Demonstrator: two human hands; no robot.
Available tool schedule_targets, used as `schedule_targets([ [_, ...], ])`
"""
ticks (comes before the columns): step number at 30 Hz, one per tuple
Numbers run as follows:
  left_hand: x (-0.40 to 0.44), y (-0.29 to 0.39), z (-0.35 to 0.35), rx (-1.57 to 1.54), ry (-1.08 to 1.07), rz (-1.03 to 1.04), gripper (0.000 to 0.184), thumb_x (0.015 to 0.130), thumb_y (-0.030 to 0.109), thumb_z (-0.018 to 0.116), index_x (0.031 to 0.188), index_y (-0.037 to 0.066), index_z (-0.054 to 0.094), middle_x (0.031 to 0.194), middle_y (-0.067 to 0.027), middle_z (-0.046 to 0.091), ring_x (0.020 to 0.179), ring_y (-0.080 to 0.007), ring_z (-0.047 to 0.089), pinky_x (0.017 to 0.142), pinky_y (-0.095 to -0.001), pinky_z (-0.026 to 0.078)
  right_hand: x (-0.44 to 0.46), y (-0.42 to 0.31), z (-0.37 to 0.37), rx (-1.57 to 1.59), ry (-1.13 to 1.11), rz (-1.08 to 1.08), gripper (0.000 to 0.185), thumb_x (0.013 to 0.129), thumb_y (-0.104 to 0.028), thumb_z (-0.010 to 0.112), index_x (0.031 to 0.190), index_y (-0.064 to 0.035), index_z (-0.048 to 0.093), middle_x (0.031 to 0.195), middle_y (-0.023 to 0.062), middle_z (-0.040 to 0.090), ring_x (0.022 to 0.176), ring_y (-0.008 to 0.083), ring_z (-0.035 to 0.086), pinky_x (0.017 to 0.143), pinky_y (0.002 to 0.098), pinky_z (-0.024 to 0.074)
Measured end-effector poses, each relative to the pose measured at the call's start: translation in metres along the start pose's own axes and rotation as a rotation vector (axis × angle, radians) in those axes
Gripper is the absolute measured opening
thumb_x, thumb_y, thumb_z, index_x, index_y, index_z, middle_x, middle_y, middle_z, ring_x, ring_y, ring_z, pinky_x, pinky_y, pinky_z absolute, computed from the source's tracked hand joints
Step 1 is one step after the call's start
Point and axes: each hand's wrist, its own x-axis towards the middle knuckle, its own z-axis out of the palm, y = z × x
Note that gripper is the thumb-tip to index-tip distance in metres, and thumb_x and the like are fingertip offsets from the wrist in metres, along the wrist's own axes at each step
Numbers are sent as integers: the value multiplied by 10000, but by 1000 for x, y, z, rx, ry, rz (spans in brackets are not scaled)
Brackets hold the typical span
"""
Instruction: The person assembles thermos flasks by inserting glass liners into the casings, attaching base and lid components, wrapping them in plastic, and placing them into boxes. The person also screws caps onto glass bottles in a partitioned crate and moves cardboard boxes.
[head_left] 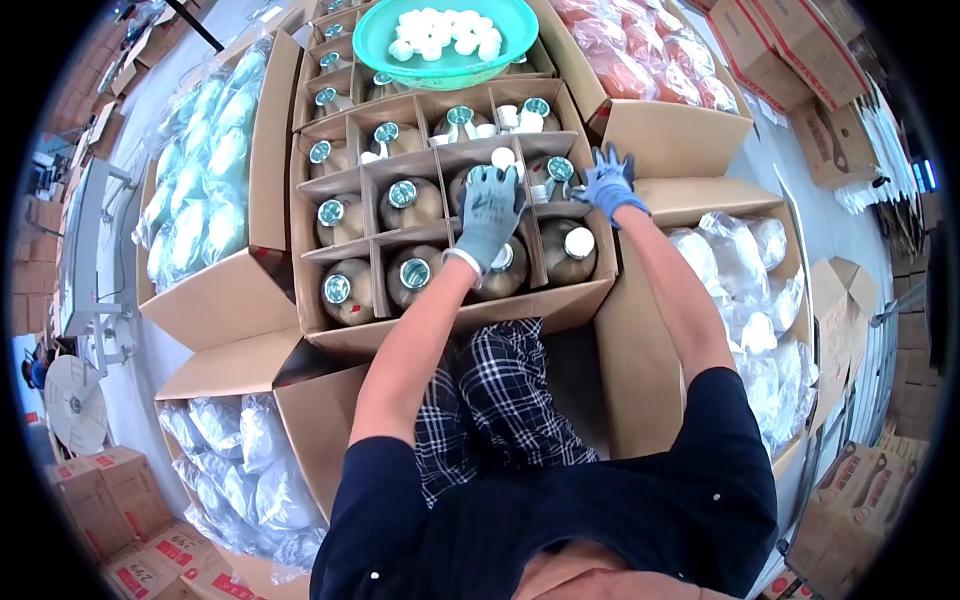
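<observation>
A round white plastic cap (503, 158) is noted at the fingertips of the grey-gloved left hand (490, 212), inside the divided brown cardboard carton (570, 303), nearer its right edge; whether it is gripped or only touched cannot be told. The blue-gloved right hand (608, 185) is spread at the carton's right edge, apparently unloaded, beside a round-bodied bottle with a green-silver mouth (560, 170). Judged best: cap kept level, force directed straight down, cardboard dividers (455, 155) left unpressed.

The basin (440, 74) is green, the caps (438, 36) white, the carton (582, 301) brown, the right glove (608, 187) blue, the legwear (512, 378) black-and-white plaid
</observation>
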Motion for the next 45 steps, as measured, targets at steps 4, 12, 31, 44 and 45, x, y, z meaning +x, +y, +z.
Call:
schedule_targets([
  [4,43,-26,49,213,-250,148,627,758,154,632,1350,184,428,1174,-122,506,1055,-292,507,888,-467,404,25,-2,9,-11,-224,86,720,691,-659,603,1254,-211,571,1491,130,261,1377,372,210,1031,653,220],
  [12,-2,-134,-54,-148,282,-201,450,678,282,780,976,46,539,925,-152,579,874,-326,569,748,-434,458,-36,-65,-44,919,286,-364,793,658,-417,803,1267,-31,472,1167,191,564,1085,332,559,934,395,454],
  [31,-72,-242,-65,553,114,-504,412,832,456,604,1021,92,568,998,-171,565,885,-355,558,738,-491,440,-76,-289,-15,573,183,-924,548,754,-364,653,1197,-59,549,1240,194,495,1124,367,484,976,452,381],
  [44,-63,-255,-51,519,-87,-387,496,701,349,720,1074,67,556,1096,-133,554,1021,-325,534,876,-503,408,39,-51,-12,35,-331,-306,647,755,-425,657,1355,-273,469,1521,134,192,1378,466,147,1080,632,180],
  [45,-54,-243,-47,554,-105,-373,472,700,329,718,1061,70,556,1056,-126,564,968,-317,552,839,-487,427,47,-51,-4,41,-300,-365,641,751,-406,673,1347,-282,474,1525,135,175,1371,472,159,1064,664,165],
])
